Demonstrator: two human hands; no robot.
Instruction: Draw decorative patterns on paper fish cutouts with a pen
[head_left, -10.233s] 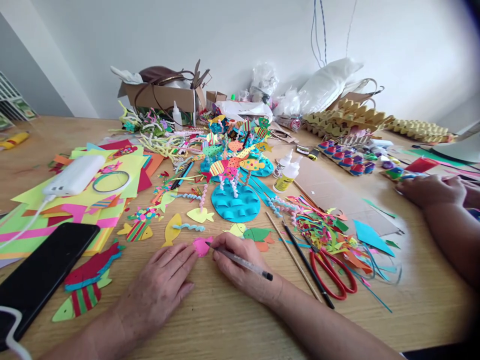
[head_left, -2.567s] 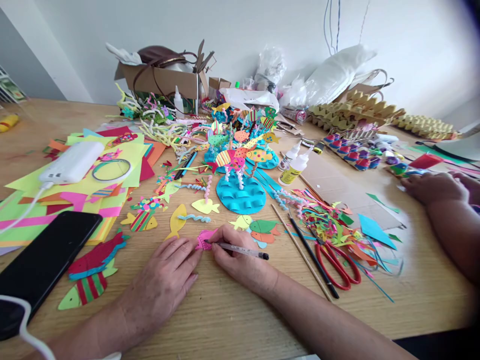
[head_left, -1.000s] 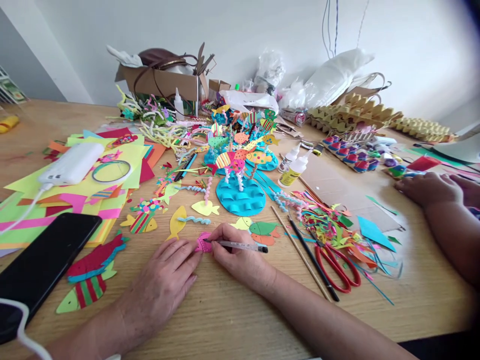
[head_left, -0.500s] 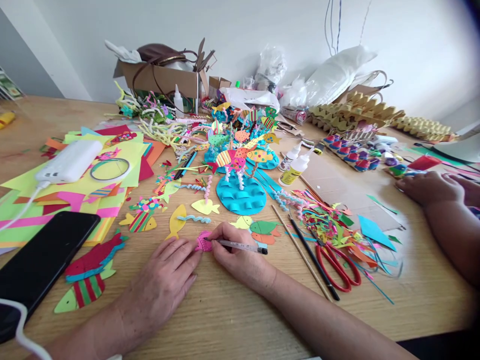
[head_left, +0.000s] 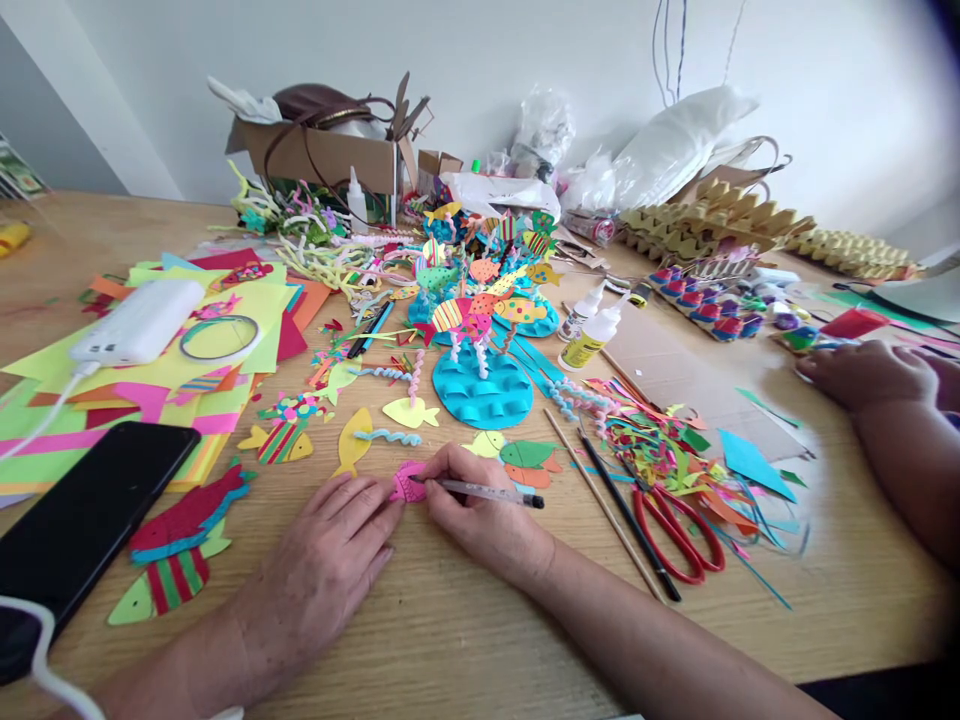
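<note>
A small pink paper fish with dark drawn marks lies on the wooden table. My right hand is closed around a clear pen with a black end, its tip on the fish. My left hand lies flat with its fingertips at the fish's left edge. Just beyond are a yellow fish, a pale yellow fish and a striped fish. Green and orange fish shapes lie past my right hand. Fish stand on twisted stems above a blue scalloped base.
Red-handled scissors, a black pencil and a wooden stick lie right. A phone and coloured paper are left. Glue bottles stand behind. Another person's hands rest at far right.
The pen's black end has shifted slightly right and the pen is a little more level. My left hand stays in place on the fish.
</note>
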